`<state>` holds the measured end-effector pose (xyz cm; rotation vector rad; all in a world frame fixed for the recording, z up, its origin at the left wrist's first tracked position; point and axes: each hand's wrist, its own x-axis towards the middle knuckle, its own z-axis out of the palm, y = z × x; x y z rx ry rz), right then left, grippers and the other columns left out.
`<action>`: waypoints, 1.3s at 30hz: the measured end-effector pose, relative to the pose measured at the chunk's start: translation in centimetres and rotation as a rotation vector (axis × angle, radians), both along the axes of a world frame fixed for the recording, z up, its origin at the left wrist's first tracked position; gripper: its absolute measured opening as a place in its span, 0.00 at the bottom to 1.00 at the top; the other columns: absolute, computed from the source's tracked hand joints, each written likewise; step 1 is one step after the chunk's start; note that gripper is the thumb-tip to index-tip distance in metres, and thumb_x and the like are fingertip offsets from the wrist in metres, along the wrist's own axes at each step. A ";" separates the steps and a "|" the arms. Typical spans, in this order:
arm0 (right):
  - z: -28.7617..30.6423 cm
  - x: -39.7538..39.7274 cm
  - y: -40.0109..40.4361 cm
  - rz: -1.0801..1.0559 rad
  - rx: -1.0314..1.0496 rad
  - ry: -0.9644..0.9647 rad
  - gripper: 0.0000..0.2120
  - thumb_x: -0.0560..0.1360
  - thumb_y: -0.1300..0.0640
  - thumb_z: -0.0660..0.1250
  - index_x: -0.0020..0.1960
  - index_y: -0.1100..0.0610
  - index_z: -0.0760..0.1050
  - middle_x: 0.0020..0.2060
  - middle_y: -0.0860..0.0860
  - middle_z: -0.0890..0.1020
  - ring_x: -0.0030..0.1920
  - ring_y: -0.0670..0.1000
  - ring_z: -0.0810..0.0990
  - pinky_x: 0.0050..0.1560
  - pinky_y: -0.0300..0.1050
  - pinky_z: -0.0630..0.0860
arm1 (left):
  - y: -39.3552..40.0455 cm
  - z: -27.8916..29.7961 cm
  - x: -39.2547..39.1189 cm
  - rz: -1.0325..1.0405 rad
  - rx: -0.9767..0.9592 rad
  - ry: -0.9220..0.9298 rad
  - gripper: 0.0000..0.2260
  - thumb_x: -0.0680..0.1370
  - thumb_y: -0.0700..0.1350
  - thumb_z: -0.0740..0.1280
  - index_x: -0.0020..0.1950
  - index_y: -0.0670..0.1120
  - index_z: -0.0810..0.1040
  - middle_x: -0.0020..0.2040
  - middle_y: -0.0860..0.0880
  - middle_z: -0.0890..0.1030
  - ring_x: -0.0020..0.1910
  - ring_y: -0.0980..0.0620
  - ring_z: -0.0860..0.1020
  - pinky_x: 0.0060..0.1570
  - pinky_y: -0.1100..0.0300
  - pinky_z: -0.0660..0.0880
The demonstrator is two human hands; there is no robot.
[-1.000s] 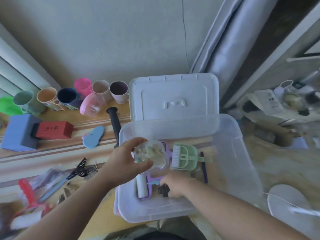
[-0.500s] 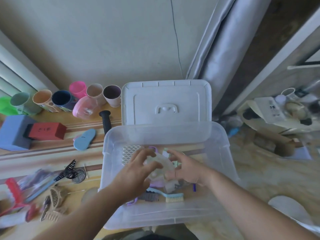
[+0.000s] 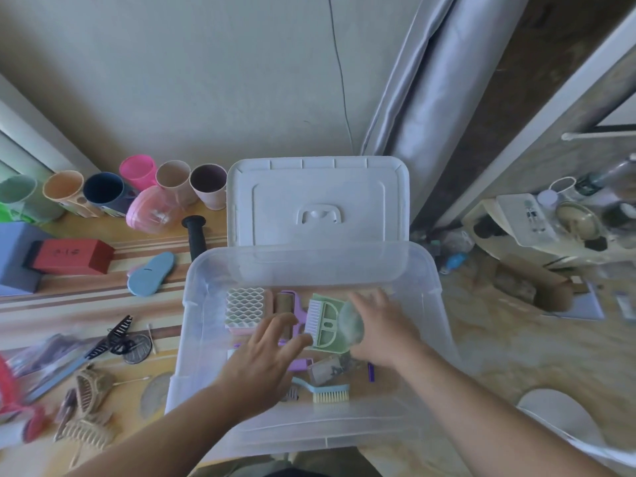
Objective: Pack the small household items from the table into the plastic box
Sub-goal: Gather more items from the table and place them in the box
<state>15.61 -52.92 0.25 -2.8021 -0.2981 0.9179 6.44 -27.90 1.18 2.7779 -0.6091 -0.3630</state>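
The clear plastic box (image 3: 192,304) stands in front of me with its white lid (image 3: 316,201) lying behind it. Inside lie a white lattice soap tray (image 3: 244,306), a purple lint roller (image 3: 292,304), a green mini dustpan with brush (image 3: 325,323), a blue brush (image 3: 328,393) and a clear round container (image 3: 351,326) resting on the dustpan. My right hand (image 3: 382,327) is inside the box, fingers spread, its thumb side against the round container. My left hand (image 3: 265,359) hovers over the box's left part, fingers apart and holding nothing.
On the table to the left are a row of cups (image 3: 103,191), a pink container (image 3: 151,215), a black grip (image 3: 196,235), a blue insole-shaped piece (image 3: 151,273), a red box (image 3: 69,256), hair clips (image 3: 113,335) and woven claw clips (image 3: 89,407).
Both hands held the round container and lowered it into the box; now it lies on the green dustpan and my fingers have spread off it. My left hand has drawn back.
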 end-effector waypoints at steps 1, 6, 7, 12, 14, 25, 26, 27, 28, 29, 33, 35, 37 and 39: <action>-0.5 0.8 -0.6 -0.001 -0.085 -0.052 0.50 0.65 0.45 0.77 0.79 0.39 0.52 0.69 0.51 0.62 0.66 0.61 0.70 0.57 0.55 0.79 | 0.4 -0.2 0.0 0.020 0.021 0.007 0.30 0.66 0.49 0.76 0.67 0.54 0.72 0.66 0.44 0.73 0.64 0.42 0.72 0.55 0.51 0.80; -3.9 3.2 -0.4 0.077 -0.272 -0.157 0.49 0.71 0.61 0.78 0.81 0.45 0.52 0.70 0.56 0.60 0.61 0.61 0.71 0.53 0.51 0.75 | 2.1 -1.0 -0.3 0.081 0.110 0.015 0.30 0.64 0.50 0.78 0.65 0.56 0.74 0.65 0.45 0.73 0.62 0.42 0.73 0.56 0.50 0.80; -4.5 3.3 0.1 0.067 -0.275 -0.175 0.49 0.70 0.63 0.77 0.81 0.46 0.52 0.70 0.56 0.59 0.61 0.61 0.71 0.51 0.50 0.74 | 2.5 -1.2 -0.4 0.083 0.118 0.025 0.30 0.64 0.50 0.78 0.64 0.56 0.74 0.65 0.45 0.73 0.62 0.42 0.73 0.56 0.50 0.80; -6.3 2.4 0.4 -0.108 -0.158 -0.150 0.49 0.72 0.54 0.78 0.83 0.45 0.51 0.77 0.56 0.55 0.69 0.62 0.69 0.63 0.53 0.77 | 4.1 -2.4 -1.5 0.074 0.134 0.046 0.28 0.64 0.50 0.78 0.62 0.56 0.75 0.66 0.45 0.74 0.64 0.41 0.73 0.58 0.47 0.80; -6.7 2.3 -0.4 -0.139 -0.072 -0.143 0.50 0.73 0.49 0.78 0.84 0.47 0.49 0.79 0.54 0.55 0.71 0.60 0.70 0.66 0.53 0.76 | 4.3 -2.6 -1.6 0.079 0.132 0.048 0.29 0.63 0.51 0.78 0.63 0.57 0.75 0.66 0.45 0.74 0.65 0.41 0.73 0.59 0.47 0.79; -2.1 -0.1 1.8 -0.095 0.181 -0.213 0.34 0.80 0.48 0.70 0.81 0.48 0.61 0.83 0.50 0.55 0.82 0.57 0.57 0.77 0.56 0.66 | 4.0 -0.8 1.1 0.232 0.053 -0.106 0.33 0.59 0.49 0.82 0.63 0.54 0.77 0.63 0.42 0.76 0.61 0.38 0.75 0.57 0.45 0.78; -1.3 -0.7 3.0 -0.058 0.247 -0.239 0.33 0.80 0.49 0.71 0.81 0.49 0.62 0.82 0.51 0.58 0.81 0.56 0.58 0.78 0.56 0.65 | 4.2 -0.2 1.4 0.239 0.026 -0.127 0.32 0.61 0.49 0.81 0.64 0.54 0.77 0.64 0.42 0.76 0.62 0.38 0.74 0.58 0.44 0.77; -0.5 -1.3 4.4 -0.026 0.313 -0.275 0.32 0.79 0.50 0.71 0.80 0.50 0.64 0.81 0.51 0.62 0.80 0.56 0.60 0.78 0.57 0.65 | 4.6 0.3 1.6 0.246 -0.010 -0.156 0.30 0.64 0.49 0.79 0.65 0.53 0.77 0.65 0.42 0.75 0.63 0.38 0.74 0.59 0.45 0.77; 0.2 -1.8 5.7 -0.010 0.375 -0.303 0.31 0.78 0.51 0.72 0.79 0.52 0.66 0.80 0.52 0.65 0.79 0.56 0.62 0.78 0.57 0.65 | 5.1 1.0 1.8 0.255 -0.062 -0.184 0.28 0.67 0.48 0.78 0.67 0.53 0.77 0.66 0.43 0.74 0.64 0.39 0.73 0.59 0.45 0.76; 0.8 -2.2 7.1 -0.007 0.429 -0.317 0.31 0.78 0.53 0.73 0.78 0.53 0.68 0.78 0.54 0.67 0.78 0.57 0.64 0.78 0.57 0.66 | 5.8 1.7 2.1 0.267 -0.124 -0.205 0.27 0.69 0.48 0.76 0.67 0.53 0.76 0.66 0.44 0.73 0.64 0.40 0.72 0.60 0.47 0.75; 3.5 -2.4 14.1 0.045 0.578 -0.429 0.28 0.75 0.58 0.71 0.74 0.55 0.72 0.69 0.55 0.74 0.71 0.59 0.71 0.72 0.57 0.71 | 11.2 3.9 2.4 0.428 -0.276 -0.312 0.22 0.74 0.45 0.74 0.67 0.51 0.77 0.66 0.47 0.72 0.63 0.43 0.71 0.62 0.54 0.68; 5.0 -2.2 18.3 0.074 0.658 -0.471 0.26 0.75 0.58 0.69 0.73 0.54 0.73 0.65 0.54 0.75 0.67 0.58 0.72 0.70 0.53 0.71 | 15.1 3.9 2.2 0.581 -0.304 -0.330 0.22 0.73 0.43 0.75 0.67 0.52 0.77 0.65 0.48 0.73 0.62 0.44 0.71 0.63 0.53 0.67; 6.0 -1.8 23.1 0.134 0.722 -0.511 0.24 0.74 0.59 0.69 0.71 0.54 0.75 0.63 0.53 0.75 0.65 0.57 0.73 0.68 0.48 0.70 | 19.7 2.9 1.4 0.704 -0.269 -0.311 0.23 0.74 0.43 0.74 0.67 0.52 0.76 0.65 0.48 0.72 0.62 0.44 0.69 0.64 0.48 0.70; 6.0 -1.2 28.4 0.216 0.745 -0.528 0.24 0.73 0.60 0.69 0.69 0.55 0.76 0.61 0.54 0.75 0.63 0.57 0.73 0.65 0.49 0.71 | 24.5 1.0 0.2 0.810 -0.215 -0.225 0.24 0.73 0.44 0.74 0.69 0.54 0.75 0.66 0.49 0.70 0.65 0.44 0.68 0.66 0.43 0.70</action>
